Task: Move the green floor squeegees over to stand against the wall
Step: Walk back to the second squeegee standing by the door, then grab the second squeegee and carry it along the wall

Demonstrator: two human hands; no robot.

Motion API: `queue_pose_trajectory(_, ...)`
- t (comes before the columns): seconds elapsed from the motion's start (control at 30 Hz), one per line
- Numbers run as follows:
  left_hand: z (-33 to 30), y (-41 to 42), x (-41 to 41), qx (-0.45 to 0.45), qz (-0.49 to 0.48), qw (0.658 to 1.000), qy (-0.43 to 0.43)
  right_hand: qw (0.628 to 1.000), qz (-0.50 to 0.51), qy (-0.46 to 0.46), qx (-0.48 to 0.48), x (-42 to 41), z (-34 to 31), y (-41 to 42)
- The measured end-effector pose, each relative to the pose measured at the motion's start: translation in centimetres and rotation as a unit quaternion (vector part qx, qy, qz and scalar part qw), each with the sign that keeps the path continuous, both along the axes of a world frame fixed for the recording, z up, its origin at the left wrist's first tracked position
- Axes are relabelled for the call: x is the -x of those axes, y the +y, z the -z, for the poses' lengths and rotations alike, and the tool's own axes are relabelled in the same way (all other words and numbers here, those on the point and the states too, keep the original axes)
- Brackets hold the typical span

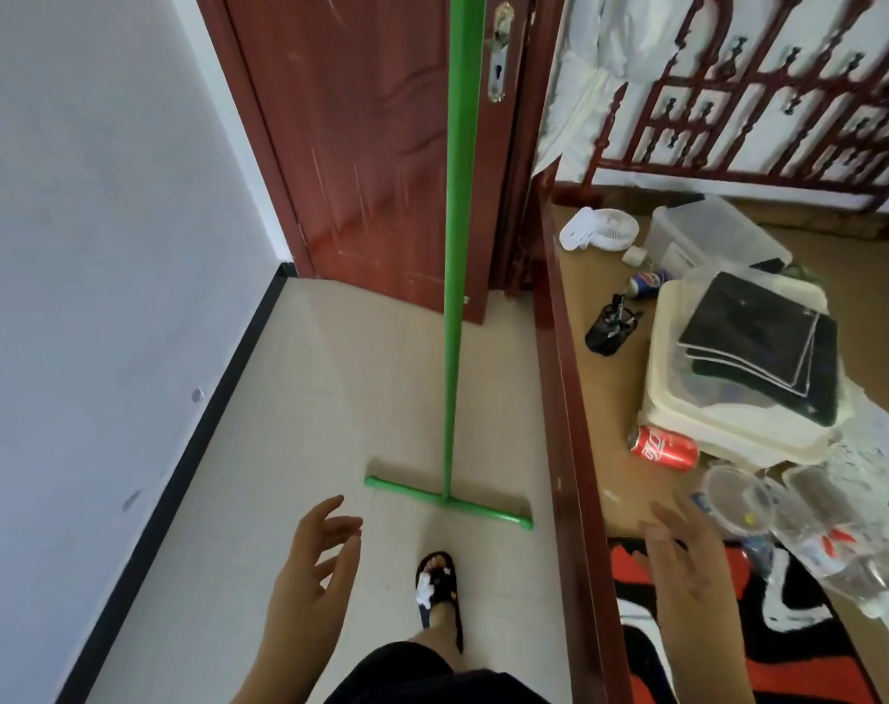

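One green floor squeegee (452, 276) stands upright on the pale tiled floor, its long pole rising past the top of the frame in front of a dark red door (361, 144). Its crossbar head (447, 502) rests on the tiles just ahead of my slippered foot. My left hand (315, 566) hovers low, left of the head, fingers spread and holding nothing. My right hand (686, 566) is open too, over the edge of a bed-like platform, apart from the squeegee. The white wall (102, 246) with a black skirting runs along the left.
A wooden platform edge (564, 398) borders the floor on the right. On it lie a red cola can (663, 448), a white fan (599, 229), plastic boxes with dark cloths (747, 348), clear cups and a red-black rug (737, 627).
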State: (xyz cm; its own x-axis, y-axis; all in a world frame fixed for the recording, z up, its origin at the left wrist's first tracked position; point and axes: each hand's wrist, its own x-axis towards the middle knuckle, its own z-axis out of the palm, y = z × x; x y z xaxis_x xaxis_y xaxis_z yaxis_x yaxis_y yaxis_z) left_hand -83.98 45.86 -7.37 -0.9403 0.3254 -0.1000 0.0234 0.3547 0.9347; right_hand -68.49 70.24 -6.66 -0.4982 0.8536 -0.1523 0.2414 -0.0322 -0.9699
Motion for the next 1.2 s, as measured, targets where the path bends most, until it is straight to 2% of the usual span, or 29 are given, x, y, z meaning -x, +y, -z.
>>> queue_pose_trajectory(0.17,-1.1,5.5,7.7,0.007,0.016,1.0,0.023,0.999,-0.007,0.031,-0.005,8.8,-1.0,5.9)
queue_pose_trajectory(0.37,-4.0,12.9,15.1,0.051,0.112,0.991,0.051,0.977,-0.188,0.07,-0.066,18.7,-5.4,9.2)
queue_pose_trajectory(0.5,-5.3,18.1,17.2,0.096,0.136,0.984,0.064,0.933,-0.337,0.08,-0.1,24.8,-9.0,10.5)
queue_pose_trajectory(0.6,-5.5,21.1,17.4,0.106,0.107,0.988,0.028,0.889,-0.435,0.084,-0.116,28.1,-10.6,10.8)
queue_pose_trajectory(0.7,-5.5,22.7,17.8,0.126,0.051,0.99,0.028,0.86,-0.479,0.1,-0.145,30.4,-11.8,11.1)
queue_pose_trajectory(0.93,-5.3,22.5,18.7,0.139,0.01,0.99,0.022,0.828,-0.525,0.115,-0.16,33.3,-12.1,11.4)
queue_pose_trajectory(1.2,-5.5,17.5,24.5,0.14,-0.065,0.988,0.028,0.793,-0.576,0.132,-0.146,41.5,-12.2,6.4)
